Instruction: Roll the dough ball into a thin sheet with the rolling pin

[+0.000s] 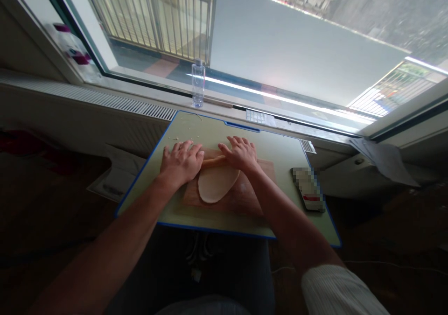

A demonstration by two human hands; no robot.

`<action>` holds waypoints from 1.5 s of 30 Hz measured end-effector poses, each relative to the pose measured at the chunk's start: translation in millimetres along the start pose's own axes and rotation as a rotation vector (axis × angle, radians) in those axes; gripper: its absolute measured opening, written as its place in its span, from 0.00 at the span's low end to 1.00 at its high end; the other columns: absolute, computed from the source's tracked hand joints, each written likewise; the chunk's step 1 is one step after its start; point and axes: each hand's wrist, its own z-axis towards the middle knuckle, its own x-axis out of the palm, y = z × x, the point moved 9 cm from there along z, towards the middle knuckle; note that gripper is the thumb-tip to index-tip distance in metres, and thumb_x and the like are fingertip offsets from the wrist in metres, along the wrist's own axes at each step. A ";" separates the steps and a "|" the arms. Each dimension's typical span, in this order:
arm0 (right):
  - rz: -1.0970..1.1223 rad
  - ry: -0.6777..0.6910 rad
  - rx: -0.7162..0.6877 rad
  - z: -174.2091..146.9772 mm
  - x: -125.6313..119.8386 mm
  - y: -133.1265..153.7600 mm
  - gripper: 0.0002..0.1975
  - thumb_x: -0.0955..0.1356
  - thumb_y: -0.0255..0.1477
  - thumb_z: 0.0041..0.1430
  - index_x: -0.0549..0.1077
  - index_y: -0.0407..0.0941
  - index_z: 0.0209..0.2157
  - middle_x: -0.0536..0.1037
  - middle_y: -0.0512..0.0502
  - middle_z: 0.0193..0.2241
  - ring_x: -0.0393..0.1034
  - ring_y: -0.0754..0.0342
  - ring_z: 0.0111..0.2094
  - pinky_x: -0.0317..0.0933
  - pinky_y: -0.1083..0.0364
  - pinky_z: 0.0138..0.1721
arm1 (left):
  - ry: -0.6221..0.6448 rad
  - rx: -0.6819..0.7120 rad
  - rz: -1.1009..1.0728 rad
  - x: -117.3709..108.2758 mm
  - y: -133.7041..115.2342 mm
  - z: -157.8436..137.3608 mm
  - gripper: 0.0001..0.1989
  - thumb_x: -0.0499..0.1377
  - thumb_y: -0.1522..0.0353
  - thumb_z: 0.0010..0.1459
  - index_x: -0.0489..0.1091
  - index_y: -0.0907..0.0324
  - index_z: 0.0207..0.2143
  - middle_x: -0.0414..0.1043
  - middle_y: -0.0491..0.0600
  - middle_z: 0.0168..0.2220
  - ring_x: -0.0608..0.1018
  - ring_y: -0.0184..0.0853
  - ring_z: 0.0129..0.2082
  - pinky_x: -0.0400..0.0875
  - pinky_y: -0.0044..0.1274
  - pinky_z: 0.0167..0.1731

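Note:
A flattened sheet of pale dough (217,184) lies on a wooden board (245,198), which rests on a small light-green table (280,175) with a blue edge. Across the far part of the dough runs a wooden rolling pin (213,162). My left hand (182,161) lies over the pin's left end, palm down, its fingers stretched forward and apart. Over the right end is my right hand (241,151), also palm down with fingers spread and the thumb pointing left along the pin. Both palms cover the pin's ends, so only its middle shows.
A phone-like object (308,189), partly blurred, lies near the table's right edge. On the windowsill stand a clear plastic bottle (198,84) and a white keypad-like item (257,116). A radiator (140,105) runs under the window. Dough crumbs dot the table's far left.

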 end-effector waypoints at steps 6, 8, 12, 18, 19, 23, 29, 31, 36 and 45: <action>-0.081 -0.096 -0.012 -41.4 -7.7 -0.3 0.31 0.58 0.49 0.77 0.70 0.47 0.69 0.69 0.41 0.70 0.58 0.39 0.71 0.48 0.39 0.71 | -0.039 0.027 -0.021 -3.6 -14.4 -27.9 0.28 0.44 0.55 0.74 0.73 0.48 0.66 0.69 0.56 0.70 0.69 0.54 0.69 0.52 0.54 0.69; -0.083 -0.112 -0.013 -54.0 -9.7 -0.6 0.29 0.58 0.47 0.78 0.71 0.48 0.68 0.69 0.41 0.70 0.56 0.38 0.72 0.47 0.37 0.71 | -0.047 0.042 -0.034 -5.0 -19.1 -36.4 0.28 0.45 0.54 0.74 0.72 0.47 0.67 0.68 0.55 0.71 0.69 0.54 0.69 0.52 0.55 0.69; -0.041 -0.097 0.029 -76.1 -9.3 -6.4 0.30 0.56 0.47 0.79 0.70 0.47 0.70 0.66 0.41 0.72 0.53 0.37 0.73 0.45 0.34 0.72 | -0.045 0.084 -0.062 -6.3 -26.5 -55.1 0.27 0.50 0.52 0.72 0.71 0.46 0.68 0.67 0.53 0.72 0.67 0.55 0.71 0.53 0.54 0.70; 0.005 -0.086 0.074 -126.9 -3.4 -13.5 0.34 0.56 0.49 0.79 0.63 0.42 0.73 0.63 0.37 0.74 0.47 0.38 0.76 0.35 0.31 0.75 | -0.076 0.185 -0.129 -9.4 -30.5 -75.9 0.20 0.58 0.62 0.68 0.76 0.45 0.60 0.73 0.48 0.68 0.69 0.49 0.70 0.54 0.51 0.70; 0.007 -0.083 0.084 -135.8 -2.5 -14.6 0.34 0.57 0.49 0.79 0.62 0.42 0.74 0.62 0.37 0.74 0.45 0.38 0.77 0.33 0.31 0.75 | -0.081 0.207 -0.141 -10.4 -31.3 -75.8 0.19 0.58 0.63 0.67 0.77 0.45 0.58 0.75 0.48 0.66 0.70 0.48 0.69 0.53 0.51 0.70; 0.012 -0.107 0.131 -156.8 -8.0 -18.9 0.31 0.59 0.49 0.78 0.69 0.45 0.70 0.64 0.39 0.73 0.46 0.37 0.77 0.33 0.29 0.74 | -0.019 0.293 -0.189 -9.3 -36.9 -63.3 0.17 0.60 0.63 0.66 0.78 0.46 0.55 0.79 0.50 0.61 0.72 0.46 0.66 0.53 0.49 0.70; 0.015 -0.159 0.123 -150.1 -20.1 -14.0 0.24 0.57 0.44 0.80 0.75 0.52 0.63 0.71 0.43 0.69 0.56 0.40 0.72 0.40 0.29 0.73 | -0.003 0.198 -0.228 -3.5 -42.9 -28.4 0.17 0.55 0.54 0.70 0.80 0.48 0.47 0.78 0.51 0.61 0.73 0.48 0.64 0.51 0.52 0.70; -0.001 -0.144 0.151 -147.4 -17.6 -13.3 0.25 0.56 0.43 0.80 0.73 0.51 0.66 0.69 0.42 0.70 0.55 0.38 0.73 0.41 0.29 0.72 | -0.049 0.134 -0.173 -1.5 -44.6 -20.2 0.19 0.51 0.57 0.72 0.79 0.50 0.53 0.76 0.54 0.63 0.73 0.49 0.64 0.52 0.53 0.70; -0.019 -0.102 0.213 -150.1 -9.5 -9.9 0.31 0.54 0.46 0.80 0.65 0.45 0.73 0.63 0.39 0.74 0.50 0.31 0.75 0.38 0.26 0.72 | 0.018 0.148 -0.032 15.4 -54.9 -4.2 0.27 0.49 0.58 0.72 0.68 0.51 0.69 0.64 0.56 0.73 0.63 0.52 0.72 0.51 0.56 0.70; -0.069 -0.087 0.182 -142.0 -12.4 -18.5 0.32 0.54 0.47 0.80 0.63 0.47 0.75 0.62 0.39 0.74 0.49 0.31 0.76 0.38 0.26 0.73 | 0.137 0.237 0.031 29.1 -77.3 30.5 0.28 0.44 0.54 0.74 0.68 0.48 0.70 0.61 0.53 0.75 0.60 0.48 0.74 0.46 0.54 0.72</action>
